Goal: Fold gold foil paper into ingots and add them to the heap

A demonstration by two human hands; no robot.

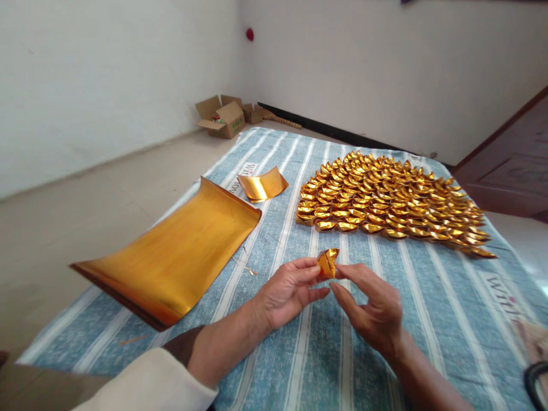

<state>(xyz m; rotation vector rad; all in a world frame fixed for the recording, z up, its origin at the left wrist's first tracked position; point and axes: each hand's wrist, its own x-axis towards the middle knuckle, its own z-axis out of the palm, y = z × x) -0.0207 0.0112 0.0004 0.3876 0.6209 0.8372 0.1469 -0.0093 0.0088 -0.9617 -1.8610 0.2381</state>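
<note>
A small piece of folded gold foil paper [327, 264] is held above the cloth between my two hands. My left hand [290, 290] has its fingers closed on the left side of the piece, and its thumb lies lower down. At the right edge of the foil, my right hand [371, 305] grips with its fingertips, its thumb just beneath; part of this grip is hidden. Beyond my hands, many boat-shaped gold foil ingots [385, 197] stand in close rows. To the left lies a large curved stack of gold foil sheets [175, 251].
A smaller curved gold foil stack [264, 185] lies behind the large one. Blue-and-white striped cloth [295, 342] covers the table. An open cardboard box [231, 119] stands on the floor by the wall. A dark curved object [533, 382] is at the lower right edge.
</note>
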